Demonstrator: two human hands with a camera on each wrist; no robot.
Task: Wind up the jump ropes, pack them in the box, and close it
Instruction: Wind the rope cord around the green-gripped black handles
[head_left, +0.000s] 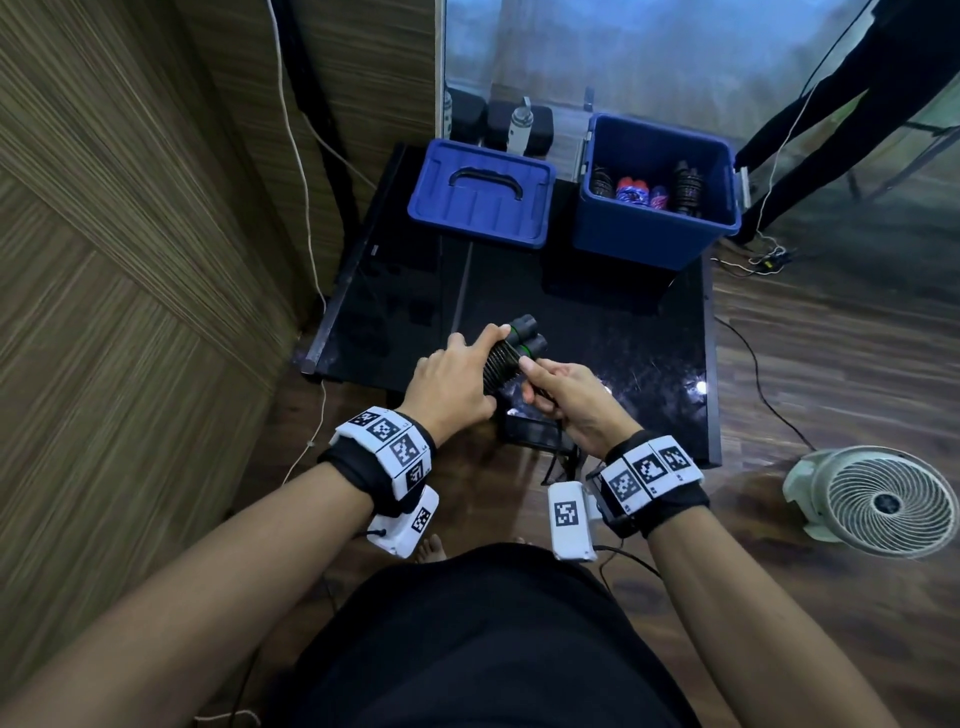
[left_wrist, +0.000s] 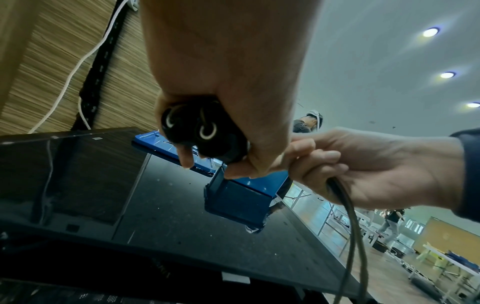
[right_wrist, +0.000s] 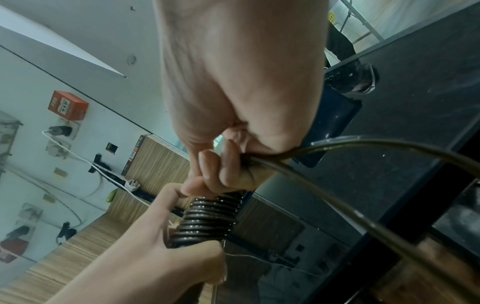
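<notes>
Mid-wind: left hand (head_left: 453, 387) clamps 2 handles (head_left: 511, 348); right hand (head_left: 566, 400) pinches springy, slick cord (right_wrist: 337, 174). Likely uncoils if released; grip over coils, keep tension.

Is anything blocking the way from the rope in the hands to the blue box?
Nothing visible. The jump rope is held above bare black table, the blue box stands open, and its lid lies beside it.
</notes>
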